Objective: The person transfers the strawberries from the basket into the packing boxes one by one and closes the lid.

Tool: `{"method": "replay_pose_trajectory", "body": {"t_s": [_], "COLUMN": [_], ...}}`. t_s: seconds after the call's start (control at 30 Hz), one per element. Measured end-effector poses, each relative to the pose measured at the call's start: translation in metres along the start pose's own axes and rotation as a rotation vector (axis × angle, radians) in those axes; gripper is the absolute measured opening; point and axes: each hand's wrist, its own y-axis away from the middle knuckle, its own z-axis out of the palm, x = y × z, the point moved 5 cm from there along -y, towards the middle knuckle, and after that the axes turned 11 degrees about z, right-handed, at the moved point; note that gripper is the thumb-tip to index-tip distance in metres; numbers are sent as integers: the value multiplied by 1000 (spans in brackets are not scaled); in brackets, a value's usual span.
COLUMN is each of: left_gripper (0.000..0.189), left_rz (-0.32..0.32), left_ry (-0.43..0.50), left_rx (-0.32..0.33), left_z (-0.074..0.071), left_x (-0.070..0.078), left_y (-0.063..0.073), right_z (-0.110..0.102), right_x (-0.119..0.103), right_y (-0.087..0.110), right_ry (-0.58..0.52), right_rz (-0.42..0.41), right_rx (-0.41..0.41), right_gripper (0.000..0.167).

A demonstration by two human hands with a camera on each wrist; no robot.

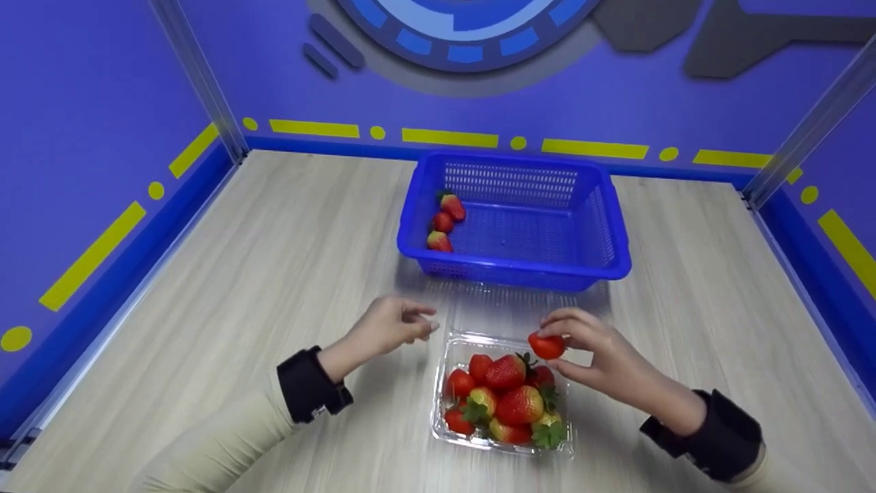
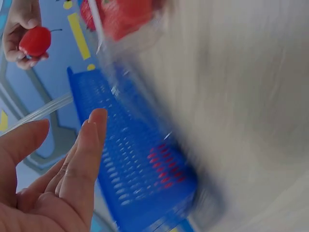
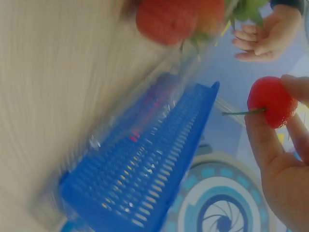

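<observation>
Red fruit (image 1: 546, 346): up in the air over the far right corner of the clear box (image 1: 472, 441), with a thin green stem (image 3: 241, 113).
Right hand (image 1: 612, 352): thumb and fingers pinch the red fruit.
Left hand (image 1: 393, 323): near the box's far left corner, apart from it; thumb spread away from the fingers, which lie close together.
Strawberries (image 1: 519, 405): piled in the clear box, near the table's (image 1: 274, 239) front edge.
Blue basket (image 1: 513, 265): toward the table's back edge; three red fruits (image 1: 443, 221) sit along its left side.
</observation>
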Motion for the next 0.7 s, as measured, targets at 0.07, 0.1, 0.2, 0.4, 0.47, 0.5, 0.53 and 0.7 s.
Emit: {"method": "replay_pose_trajectory", "body": {"t_s": [0.07,0.1,0.2,0.4,0.47,0.5,0.53,0.7], "left_gripper": [38,39,40,40,40,40,40,34], "left_rz": [-19,-28,-47,-79,-88,-89,-89,-89], "left_ry": [25,40,82,140,156,159,159,152], "left_rx": [-17,-23,-38,-62,-64,-65,-64,-62], "left_z": [8,12,21,34,37,38,38,40], "left_x": [-9,-12,-21,-34,-36,-37,-38,-40], "left_y": [3,5,9,14,16,17,17,17], "right_z": [4,7,13,23,25,26,26,31], "right_x": [2,2,5,8,8,8,8,10], "right_y": [4,7,13,23,24,24,24,24], "right_ry": [-35,-51,-90,-123,-125,-124,-120,-85], "right_rz": [33,49,93,128,127,125,122,161], "right_rx": [10,13,10,-5,2,7,12,27], "right_gripper": [48,47,43,39,39,39,39,38]}}
